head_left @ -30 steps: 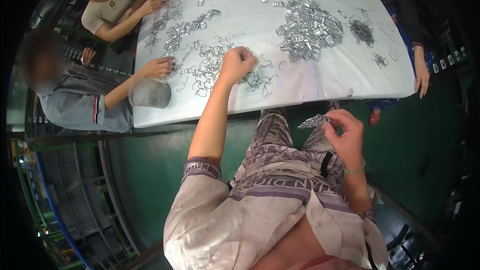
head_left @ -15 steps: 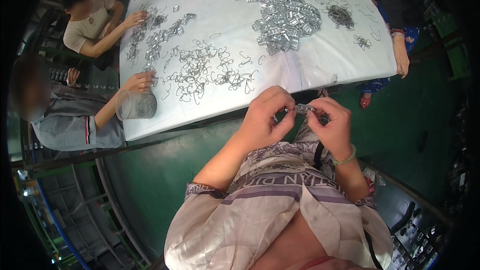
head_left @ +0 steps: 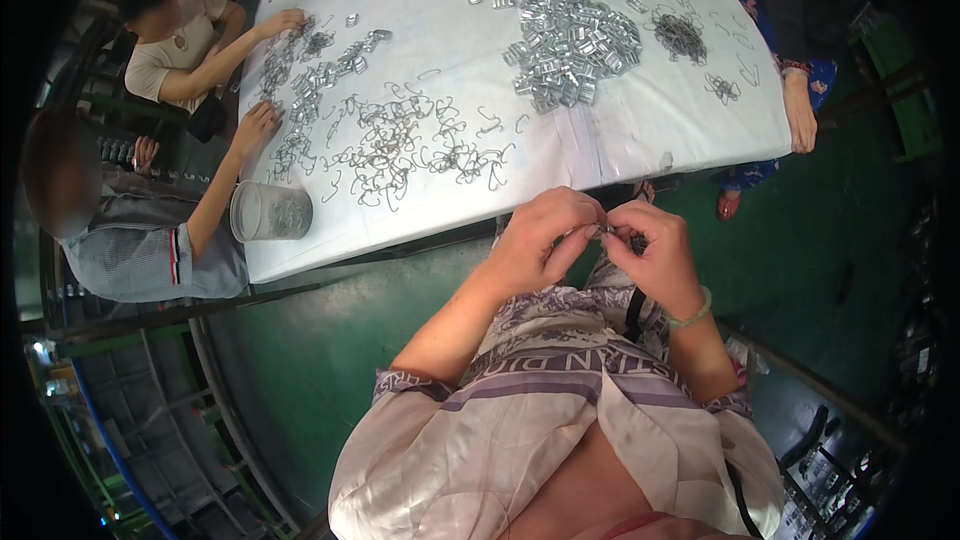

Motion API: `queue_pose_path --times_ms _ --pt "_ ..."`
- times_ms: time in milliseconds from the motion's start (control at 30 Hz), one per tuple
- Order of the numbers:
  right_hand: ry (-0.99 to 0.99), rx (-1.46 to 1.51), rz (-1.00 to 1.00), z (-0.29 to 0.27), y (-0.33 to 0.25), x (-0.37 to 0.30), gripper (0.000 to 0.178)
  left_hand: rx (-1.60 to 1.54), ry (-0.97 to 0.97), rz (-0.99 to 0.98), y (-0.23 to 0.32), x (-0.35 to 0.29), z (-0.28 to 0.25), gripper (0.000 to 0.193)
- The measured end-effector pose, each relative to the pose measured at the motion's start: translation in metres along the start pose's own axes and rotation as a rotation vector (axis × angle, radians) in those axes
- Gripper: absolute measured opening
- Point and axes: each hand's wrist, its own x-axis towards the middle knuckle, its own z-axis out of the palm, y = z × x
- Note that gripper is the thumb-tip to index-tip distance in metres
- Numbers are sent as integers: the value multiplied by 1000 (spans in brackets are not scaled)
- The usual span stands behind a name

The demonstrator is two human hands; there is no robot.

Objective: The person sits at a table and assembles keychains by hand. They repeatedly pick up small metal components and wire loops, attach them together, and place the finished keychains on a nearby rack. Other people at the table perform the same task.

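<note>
My left hand [head_left: 545, 242] and my right hand [head_left: 655, 252] meet just off the near edge of the table, fingertips pinched together. Between them is a small silver metal piece [head_left: 604, 230], mostly hidden by the fingers. Its exact shape cannot be made out. Beyond my hands, a heap of shiny silver metal clips [head_left: 570, 50] lies on the white-covered table [head_left: 430, 230]. Left of that heap, many bent wire hooks [head_left: 385, 145] are scattered loosely. A smaller tangle of wire hooks [head_left: 680, 35] sits to its right.
Two people work along the left side, one hand [head_left: 258, 120] near more clips [head_left: 310, 85] and hooks. A translucent plastic tub [head_left: 270, 212] stands at the near left corner. Another person's hand [head_left: 800, 115] rests by the right edge. Green floor [head_left: 310, 360] shows below.
My hands have drawn closer together, and the metal piece is now more covered by my fingers. At the left, the nearer person's hand has moved farther up the table, away from the tub.
</note>
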Motion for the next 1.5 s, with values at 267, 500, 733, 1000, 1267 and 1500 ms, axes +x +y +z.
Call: queue_pose_path --times_ms 267,500,733,1000,1267,1500 --pt "36 62 166 -8 72 50 22 -155 126 -160 3 -18 3 11" --pt "301 -709 -178 30 136 131 31 -103 136 -211 5 -23 1 11" --pt "243 -215 131 9 148 143 16 -70 251 -289 -2 -25 2 10" --pt "-263 561 469 -26 42 65 15 -84 291 -404 -8 -10 8 8" --pt "-320 482 426 -30 10 43 13 54 232 -296 3 -2 17 11" --pt "-322 475 422 -30 5 41 14 99 246 -298 5 -4 19 11"
